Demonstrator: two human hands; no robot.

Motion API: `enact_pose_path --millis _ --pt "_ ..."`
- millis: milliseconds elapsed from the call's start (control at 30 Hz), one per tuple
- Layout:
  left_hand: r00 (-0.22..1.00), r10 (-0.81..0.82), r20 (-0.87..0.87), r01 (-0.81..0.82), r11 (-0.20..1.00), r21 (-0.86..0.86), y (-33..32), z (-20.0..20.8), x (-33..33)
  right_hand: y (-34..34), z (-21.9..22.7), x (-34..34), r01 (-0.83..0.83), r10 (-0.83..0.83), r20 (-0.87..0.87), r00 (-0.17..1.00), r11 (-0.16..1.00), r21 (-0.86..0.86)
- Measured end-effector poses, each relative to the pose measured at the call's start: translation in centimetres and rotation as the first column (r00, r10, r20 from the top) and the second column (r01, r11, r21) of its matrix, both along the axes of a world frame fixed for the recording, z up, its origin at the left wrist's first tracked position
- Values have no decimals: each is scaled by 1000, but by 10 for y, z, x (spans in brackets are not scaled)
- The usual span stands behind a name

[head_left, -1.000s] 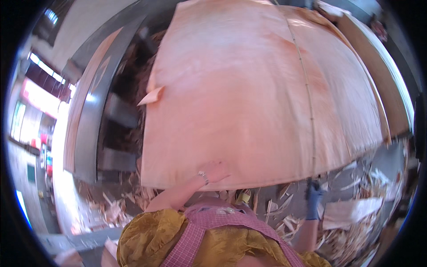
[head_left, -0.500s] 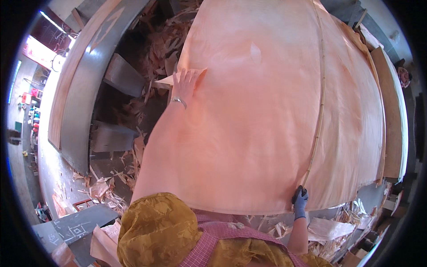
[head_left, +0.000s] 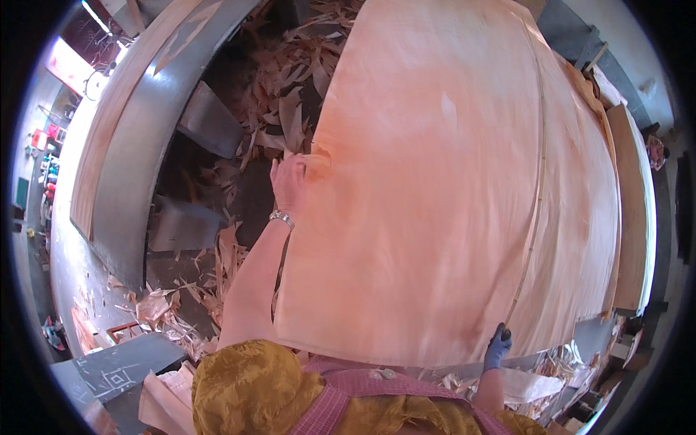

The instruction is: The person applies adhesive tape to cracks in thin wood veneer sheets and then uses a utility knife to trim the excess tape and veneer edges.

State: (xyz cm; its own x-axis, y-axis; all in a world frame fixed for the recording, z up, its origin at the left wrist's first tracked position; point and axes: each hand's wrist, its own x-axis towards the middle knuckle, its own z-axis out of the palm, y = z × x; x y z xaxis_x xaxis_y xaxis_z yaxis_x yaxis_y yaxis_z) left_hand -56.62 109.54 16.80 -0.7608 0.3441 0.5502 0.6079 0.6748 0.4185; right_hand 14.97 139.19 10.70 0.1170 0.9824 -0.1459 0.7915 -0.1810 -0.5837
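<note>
A large, thin pinkish wood veneer sheet (head_left: 428, 217) spreads in front of me, with more layers showing at its right side. My bare left hand (head_left: 290, 183), a metal bracelet (head_left: 281, 217) at its wrist, is at the sheet's left edge. Its fingers are bent and appear to pinch the edge beside a small orange-toned damaged patch (head_left: 319, 165). Near the front right corner, my right hand (head_left: 497, 348) wears a blue-grey glove. It is closed around the near end of a long, thin bamboo stick (head_left: 536, 217), which runs away from me along the sheet.
Torn veneer scraps (head_left: 290, 72) litter the floor left of the sheet. Beyond them stands a long grey metal structure (head_left: 130, 181) with block-like supports (head_left: 210, 119). A grey board with chalk marks (head_left: 119, 370) lies at lower left. More scraps (head_left: 536, 380) lie near my right arm.
My left hand has gone from lying flat over a folded flap to bent fingers at the sheet's edge. The sheet and stick appear shifted right in view; my right hand sits slightly lower.
</note>
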Motion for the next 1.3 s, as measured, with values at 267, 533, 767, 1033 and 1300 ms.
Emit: enact_pose_path --millis 267,533,767,1033,1300 --pt "985 152 83 -146 987 -64 -123 32 39 -20 64 -85 -104 67 -431 900 993 -62" --pt "767 494 408 -220 801 -557 -328 46 272 -11 121 -264 -436 220 -673 706 884 -169" --pt "284 822 494 -432 569 -700 -497 59 449 15 158 -329 -503 345 -563 751 852 -148" --pt "139 899 415 -810 344 -474 -664 -14 545 -59 139 -332 -391 276 -558 782 915 -96" --pt "343 715 609 -936 209 282 -877 15 440 -312 108 -431 -379 282 -643 712 925 -14"
